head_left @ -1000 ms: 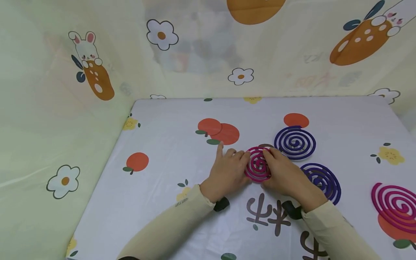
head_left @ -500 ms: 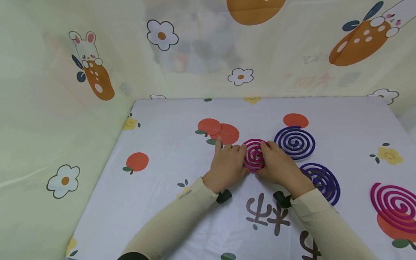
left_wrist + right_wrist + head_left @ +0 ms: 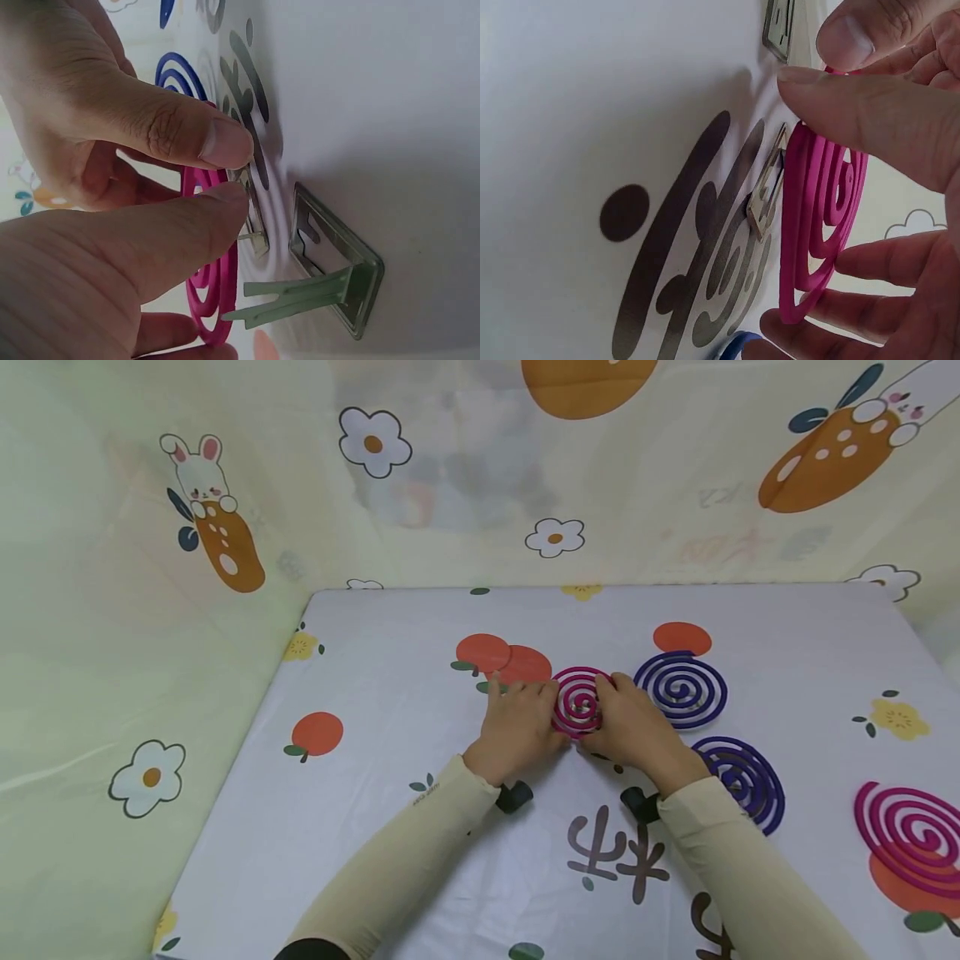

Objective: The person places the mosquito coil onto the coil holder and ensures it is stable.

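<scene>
A pink mosquito coil point(image 3: 579, 703) is held between both hands above the table. My left hand point(image 3: 517, 727) pinches its left edge, and my right hand point(image 3: 637, 722) pinches its right edge. Both thumbs lie close together on the coil's near side in the wrist views. Beneath it, the left wrist view has a metal coil stand point(image 3: 367, 292) with an upright forked prong whose tip overlaps the coil; I cannot tell whether they touch. A second metal stand point(image 3: 259, 229) shows just behind the thumbs.
Two dark blue coils point(image 3: 680, 691) lie to the right of the hands, the nearer one point(image 3: 765, 785) partly behind the right forearm. Another pink coil point(image 3: 911, 835) lies at the table's right side. A patterned cloth point(image 3: 360, 860) covers the table, with a curtain point(image 3: 450, 552) behind.
Both hands have moved the pink coil away from the body and slightly left across the table. The other coils stay where they were.
</scene>
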`<action>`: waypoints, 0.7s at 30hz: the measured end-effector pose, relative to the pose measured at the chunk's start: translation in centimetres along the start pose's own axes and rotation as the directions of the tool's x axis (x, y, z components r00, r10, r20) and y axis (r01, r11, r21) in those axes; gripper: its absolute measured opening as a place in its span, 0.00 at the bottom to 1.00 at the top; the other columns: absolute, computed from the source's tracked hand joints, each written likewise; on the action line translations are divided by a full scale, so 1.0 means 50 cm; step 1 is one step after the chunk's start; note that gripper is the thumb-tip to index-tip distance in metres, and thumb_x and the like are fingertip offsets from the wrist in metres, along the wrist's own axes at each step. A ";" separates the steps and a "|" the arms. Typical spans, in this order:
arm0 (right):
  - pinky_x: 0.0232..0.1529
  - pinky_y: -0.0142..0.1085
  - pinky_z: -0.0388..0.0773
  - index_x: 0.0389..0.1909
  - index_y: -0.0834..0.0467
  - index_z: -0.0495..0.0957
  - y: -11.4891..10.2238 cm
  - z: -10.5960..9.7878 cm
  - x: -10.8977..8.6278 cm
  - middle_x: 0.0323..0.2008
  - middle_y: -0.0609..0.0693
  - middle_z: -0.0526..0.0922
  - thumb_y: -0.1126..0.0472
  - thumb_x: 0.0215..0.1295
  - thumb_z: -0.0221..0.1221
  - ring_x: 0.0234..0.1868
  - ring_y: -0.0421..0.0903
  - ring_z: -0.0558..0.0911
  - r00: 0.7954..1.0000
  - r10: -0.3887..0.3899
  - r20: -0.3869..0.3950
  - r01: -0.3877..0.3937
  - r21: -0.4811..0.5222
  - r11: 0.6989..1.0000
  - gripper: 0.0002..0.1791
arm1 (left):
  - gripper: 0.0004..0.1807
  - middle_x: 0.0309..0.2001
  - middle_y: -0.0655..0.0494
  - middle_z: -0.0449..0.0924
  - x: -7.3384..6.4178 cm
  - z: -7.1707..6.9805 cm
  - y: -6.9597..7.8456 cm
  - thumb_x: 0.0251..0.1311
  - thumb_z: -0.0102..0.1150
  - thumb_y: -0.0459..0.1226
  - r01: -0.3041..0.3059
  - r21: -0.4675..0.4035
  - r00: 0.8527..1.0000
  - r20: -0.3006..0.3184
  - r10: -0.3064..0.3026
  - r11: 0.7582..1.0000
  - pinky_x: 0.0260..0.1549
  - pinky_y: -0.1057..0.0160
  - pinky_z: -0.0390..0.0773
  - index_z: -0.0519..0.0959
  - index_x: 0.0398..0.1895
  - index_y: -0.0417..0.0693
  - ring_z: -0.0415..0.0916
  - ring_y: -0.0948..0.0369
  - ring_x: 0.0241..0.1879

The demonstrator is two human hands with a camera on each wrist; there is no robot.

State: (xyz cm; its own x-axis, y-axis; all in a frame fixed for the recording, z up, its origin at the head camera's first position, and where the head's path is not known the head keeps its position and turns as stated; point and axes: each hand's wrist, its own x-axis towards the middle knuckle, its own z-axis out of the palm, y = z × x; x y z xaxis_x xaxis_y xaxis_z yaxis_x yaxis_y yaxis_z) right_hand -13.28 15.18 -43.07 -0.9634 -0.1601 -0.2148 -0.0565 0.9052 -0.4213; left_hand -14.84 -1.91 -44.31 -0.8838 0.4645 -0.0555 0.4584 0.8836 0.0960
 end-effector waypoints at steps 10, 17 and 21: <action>0.63 0.66 0.72 0.76 0.74 0.58 0.011 0.000 0.016 0.71 0.76 0.61 0.54 0.55 0.76 0.68 0.74 0.68 1.000 -0.002 -0.003 0.002 0.024 1.000 0.55 | 0.42 0.66 0.54 0.80 0.010 0.004 -0.008 0.59 0.71 0.59 0.008 -0.071 1.000 -0.013 -0.009 0.997 0.73 0.33 0.56 0.72 0.73 0.51 0.75 0.53 0.66; 0.64 0.67 0.71 0.77 0.73 0.57 0.013 -0.003 0.018 0.72 0.76 0.59 0.54 0.55 0.76 0.69 0.75 0.67 1.000 -0.003 -0.004 0.003 0.029 1.000 0.55 | 0.42 0.66 0.53 0.80 0.019 0.011 -0.011 0.60 0.72 0.57 0.014 -0.103 0.999 -0.038 -0.018 0.995 0.74 0.33 0.54 0.71 0.74 0.50 0.74 0.53 0.66; 0.64 0.67 0.72 0.76 0.73 0.58 0.014 -0.001 0.018 0.70 0.76 0.62 0.53 0.55 0.76 0.68 0.74 0.69 1.000 -0.002 -0.003 0.002 0.021 1.000 0.55 | 0.42 0.65 0.54 0.80 0.018 0.011 -0.012 0.59 0.73 0.57 0.008 -0.102 1.000 -0.023 -0.011 0.995 0.74 0.33 0.54 0.72 0.73 0.51 0.74 0.53 0.65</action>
State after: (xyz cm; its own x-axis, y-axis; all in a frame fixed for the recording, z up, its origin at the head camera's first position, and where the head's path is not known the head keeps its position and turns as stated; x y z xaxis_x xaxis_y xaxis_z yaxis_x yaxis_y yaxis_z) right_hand -14.19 15.70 -43.54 -0.9642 -0.1605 -0.2112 -0.0528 0.8964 -0.4401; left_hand -15.86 -2.01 -44.95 -0.8906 0.4535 -0.0336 0.4391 0.8768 0.1961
